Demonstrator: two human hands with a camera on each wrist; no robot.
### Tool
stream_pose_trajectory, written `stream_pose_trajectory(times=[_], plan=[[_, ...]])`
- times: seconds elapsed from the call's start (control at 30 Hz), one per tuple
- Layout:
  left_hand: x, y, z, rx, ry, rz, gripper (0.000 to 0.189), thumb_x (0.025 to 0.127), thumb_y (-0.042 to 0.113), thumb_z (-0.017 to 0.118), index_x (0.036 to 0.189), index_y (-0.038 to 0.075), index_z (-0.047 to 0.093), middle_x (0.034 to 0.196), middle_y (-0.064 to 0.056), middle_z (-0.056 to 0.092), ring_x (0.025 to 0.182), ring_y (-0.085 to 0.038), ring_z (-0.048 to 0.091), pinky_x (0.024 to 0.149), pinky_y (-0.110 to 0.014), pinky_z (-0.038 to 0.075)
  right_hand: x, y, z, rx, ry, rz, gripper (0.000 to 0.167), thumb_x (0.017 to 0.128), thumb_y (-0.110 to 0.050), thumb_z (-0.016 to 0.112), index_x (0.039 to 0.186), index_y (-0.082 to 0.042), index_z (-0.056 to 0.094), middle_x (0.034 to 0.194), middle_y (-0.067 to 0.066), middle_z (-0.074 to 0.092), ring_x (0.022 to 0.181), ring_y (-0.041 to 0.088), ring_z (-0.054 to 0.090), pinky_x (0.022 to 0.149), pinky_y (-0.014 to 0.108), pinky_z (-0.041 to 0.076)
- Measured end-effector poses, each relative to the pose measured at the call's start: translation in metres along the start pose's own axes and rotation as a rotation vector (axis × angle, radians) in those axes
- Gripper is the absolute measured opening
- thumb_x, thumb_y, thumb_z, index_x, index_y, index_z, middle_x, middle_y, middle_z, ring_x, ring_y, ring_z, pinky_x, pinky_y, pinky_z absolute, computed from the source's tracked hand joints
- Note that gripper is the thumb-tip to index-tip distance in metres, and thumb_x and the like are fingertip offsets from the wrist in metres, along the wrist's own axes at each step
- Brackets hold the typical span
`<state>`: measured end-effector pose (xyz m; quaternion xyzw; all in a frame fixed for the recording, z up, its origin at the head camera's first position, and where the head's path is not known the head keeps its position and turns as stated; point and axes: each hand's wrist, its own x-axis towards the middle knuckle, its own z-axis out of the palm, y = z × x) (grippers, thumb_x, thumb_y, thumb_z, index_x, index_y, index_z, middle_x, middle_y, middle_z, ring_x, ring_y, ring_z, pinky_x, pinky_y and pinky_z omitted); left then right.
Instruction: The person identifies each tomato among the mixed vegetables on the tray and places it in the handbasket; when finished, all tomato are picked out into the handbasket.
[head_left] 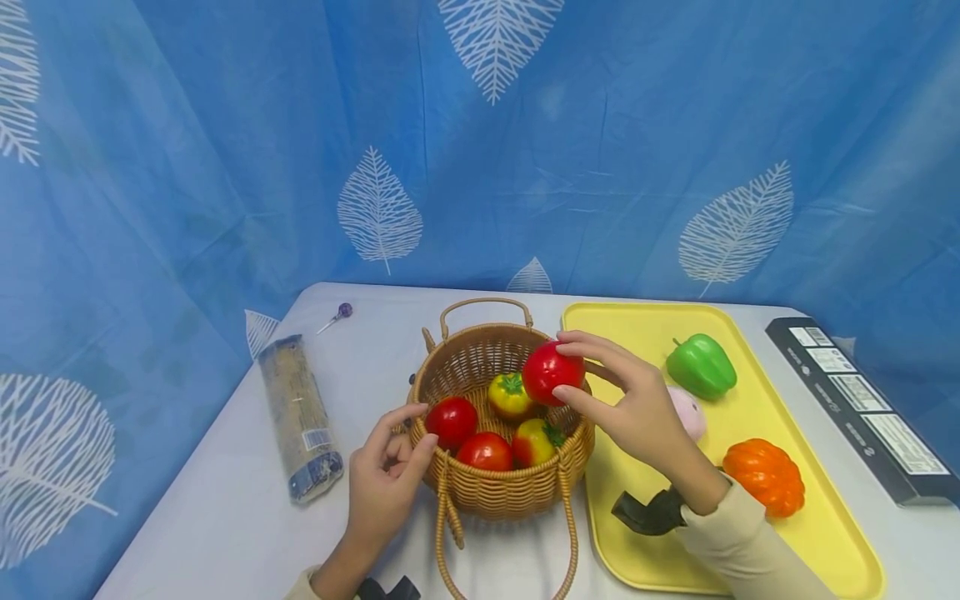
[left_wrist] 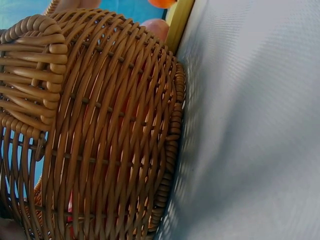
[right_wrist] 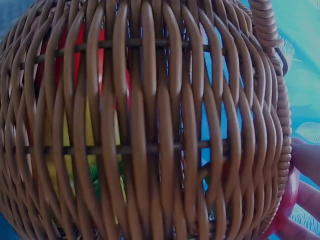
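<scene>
My right hand [head_left: 637, 400] holds a shiny red round toy fruit [head_left: 551, 372] between thumb and fingers, over the right side of a brown wicker basket [head_left: 510, 497]. At the basket's left rim, my left hand [head_left: 384, 475] has its thumb and index finger on the edge. Inside lie a red fruit [head_left: 452, 422], another red fruit [head_left: 485, 452], a yellow-red fruit [head_left: 534, 443] and a yellow one with a green leafy top [head_left: 510, 395]. The wrist views mostly show woven wicker; part of the held red fruit [right_wrist: 287, 205] shows beyond the rim in the right one.
A yellow tray [head_left: 615, 546] at right bears a green bell pepper [head_left: 701, 367], an orange pumpkin [head_left: 765, 477] and a pink object [head_left: 687, 412], partly hidden. Beyond it lies a long black box [head_left: 855, 408]. Leftward are a wrapped package [head_left: 300, 417] and a lollipop [head_left: 343, 311].
</scene>
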<state>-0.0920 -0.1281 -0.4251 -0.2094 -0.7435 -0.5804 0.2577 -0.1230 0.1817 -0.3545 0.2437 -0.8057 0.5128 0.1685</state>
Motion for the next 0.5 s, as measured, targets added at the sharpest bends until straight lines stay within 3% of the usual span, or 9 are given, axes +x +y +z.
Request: stream_pose_trajectory(times=[0.23,0.5], plan=[[-0.0008,0.0004,0.0002,0.001,-0.003,-0.011,0.04,0.089,-0.005,0.074,0.127,0.007,0.066,0.057,0.007,0.038,0.05,0.0,0.031,0.04,-0.017,0.026,-0.0008,0.0072,0.0008,-0.076,0.002,0.025,0.035,0.09,-0.011,0.08,0.124,-0.014,0.072,0.137,-0.002,0.063,0.13,0.013,0.056,0.097,0.031,0.052],[0.0002,0.0004,0.0009,0.0,-0.005,0.005,0.041,0.089,-0.005,0.074,0.127,0.008,0.066,0.057,0.008,0.037,0.05,0.0,0.031,0.04,-0.017,0.027,0.0005,0.0058,-0.0078,-0.07,0.042,0.026,0.032,0.093,-0.005,0.075,0.125,-0.012,0.071,0.132,0.002,0.066,0.127,0.012,0.058,0.092,0.031,0.055]])
